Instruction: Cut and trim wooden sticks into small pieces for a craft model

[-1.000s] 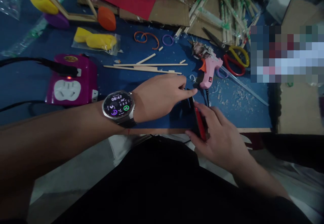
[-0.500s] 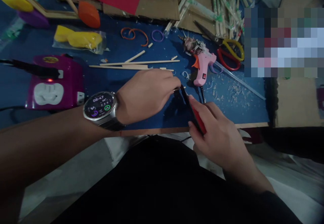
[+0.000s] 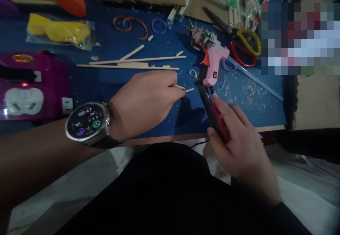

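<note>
My left hand (image 3: 145,98), with a watch (image 3: 87,123) on its wrist, is closed in a pinch over the blue tabletop. Short ends of thin wooden stick (image 3: 189,90) poke out from its fingertips. My right hand (image 3: 241,143) grips a red-and-black cutter knife (image 3: 214,113), its dark tip pointing up and left. A small gap separates that tip from the stick. Just beyond the knife lies a pink glue gun (image 3: 212,68) with a clear glue stick in its back. Several cut wooden sticks (image 3: 138,61) lie beyond my left hand.
A purple power socket box (image 3: 53,86) stands at left, near a bagged yellow item (image 3: 60,33). Red-and-yellow-handled scissors (image 3: 245,49) lie at upper right beside bundled sticks (image 3: 233,5). Cardboard (image 3: 315,104) borders the right side. White shavings (image 3: 248,90) dot the blue tabletop (image 3: 186,114).
The cutter knife has moved off the stick, down and to the right with my right hand. My left hand still pinches the stick. The view has shifted slightly.
</note>
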The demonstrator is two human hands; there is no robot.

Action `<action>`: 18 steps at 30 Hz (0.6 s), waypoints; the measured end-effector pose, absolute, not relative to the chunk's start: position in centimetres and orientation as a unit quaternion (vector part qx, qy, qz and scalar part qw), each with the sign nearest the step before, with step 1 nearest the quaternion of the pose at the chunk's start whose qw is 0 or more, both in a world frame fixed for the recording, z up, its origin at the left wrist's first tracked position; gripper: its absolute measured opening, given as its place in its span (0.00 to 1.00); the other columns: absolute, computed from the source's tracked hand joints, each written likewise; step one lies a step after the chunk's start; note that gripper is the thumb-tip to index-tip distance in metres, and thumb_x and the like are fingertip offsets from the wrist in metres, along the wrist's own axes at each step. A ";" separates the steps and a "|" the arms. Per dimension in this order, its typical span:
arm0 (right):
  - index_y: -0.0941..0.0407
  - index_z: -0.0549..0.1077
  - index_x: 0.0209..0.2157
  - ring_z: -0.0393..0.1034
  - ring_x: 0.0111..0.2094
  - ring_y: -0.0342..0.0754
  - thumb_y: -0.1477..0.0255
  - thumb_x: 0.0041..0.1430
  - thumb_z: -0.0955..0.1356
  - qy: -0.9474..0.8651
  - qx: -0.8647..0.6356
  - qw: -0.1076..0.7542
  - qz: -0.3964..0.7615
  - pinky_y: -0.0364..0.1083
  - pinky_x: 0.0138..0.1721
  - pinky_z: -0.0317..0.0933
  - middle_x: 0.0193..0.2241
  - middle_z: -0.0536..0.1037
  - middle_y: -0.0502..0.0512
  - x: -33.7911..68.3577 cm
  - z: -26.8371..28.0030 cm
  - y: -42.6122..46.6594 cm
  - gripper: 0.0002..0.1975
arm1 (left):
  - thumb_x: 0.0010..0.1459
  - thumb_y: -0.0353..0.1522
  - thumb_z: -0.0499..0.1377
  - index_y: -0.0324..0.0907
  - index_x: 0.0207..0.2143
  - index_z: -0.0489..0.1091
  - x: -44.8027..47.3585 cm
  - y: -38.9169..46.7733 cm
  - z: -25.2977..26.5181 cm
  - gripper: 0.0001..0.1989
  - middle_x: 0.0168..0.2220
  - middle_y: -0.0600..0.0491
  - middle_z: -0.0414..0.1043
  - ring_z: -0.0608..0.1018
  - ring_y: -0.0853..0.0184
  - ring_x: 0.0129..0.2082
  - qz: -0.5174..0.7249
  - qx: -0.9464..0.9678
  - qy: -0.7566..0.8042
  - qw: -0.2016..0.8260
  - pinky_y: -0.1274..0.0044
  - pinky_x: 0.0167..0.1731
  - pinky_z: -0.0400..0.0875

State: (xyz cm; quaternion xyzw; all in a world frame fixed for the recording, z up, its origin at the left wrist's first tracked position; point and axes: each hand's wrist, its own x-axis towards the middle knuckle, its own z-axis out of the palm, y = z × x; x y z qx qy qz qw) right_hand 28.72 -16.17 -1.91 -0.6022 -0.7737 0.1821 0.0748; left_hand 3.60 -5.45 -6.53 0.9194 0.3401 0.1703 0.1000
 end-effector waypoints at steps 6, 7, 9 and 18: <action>0.47 0.48 0.81 0.74 0.56 0.65 0.73 0.72 0.65 -0.761 -0.604 0.064 0.229 0.66 0.56 0.77 0.59 0.74 0.65 27.4 -2.2 -15.7 0.41 | 0.73 0.30 0.52 0.44 0.43 0.82 3.5 -5.6 -6.3 0.17 0.36 0.49 0.77 0.78 0.64 0.35 0.163 0.923 0.337 0.090 0.71 0.31 0.70; 0.47 0.48 0.81 0.74 0.56 0.65 0.74 0.73 0.65 -0.761 -0.602 0.061 0.234 0.65 0.55 0.77 0.59 0.74 0.65 27.2 -2.2 -15.6 0.41 | 0.74 0.30 0.52 0.44 0.44 0.82 3.5 -5.7 -6.2 0.17 0.36 0.49 0.77 0.78 0.64 0.35 0.157 0.924 0.338 0.088 0.71 0.31 0.70; 0.48 0.50 0.80 0.74 0.58 0.63 0.76 0.72 0.64 -0.762 -0.599 0.059 0.241 0.63 0.56 0.78 0.60 0.73 0.65 27.0 -2.3 -15.3 0.39 | 0.75 0.30 0.51 0.43 0.46 0.82 3.6 -5.7 -6.1 0.17 0.36 0.49 0.77 0.78 0.64 0.35 0.149 0.925 0.339 0.084 0.70 0.31 0.68; 0.54 0.54 0.79 0.73 0.60 0.64 0.76 0.73 0.63 -0.761 -0.602 0.047 0.236 0.61 0.56 0.79 0.61 0.71 0.67 26.4 -2.5 -15.2 0.36 | 0.75 0.29 0.52 0.41 0.48 0.83 3.6 -5.6 -6.0 0.18 0.36 0.49 0.76 0.78 0.61 0.35 0.127 0.929 0.338 0.077 0.68 0.30 0.66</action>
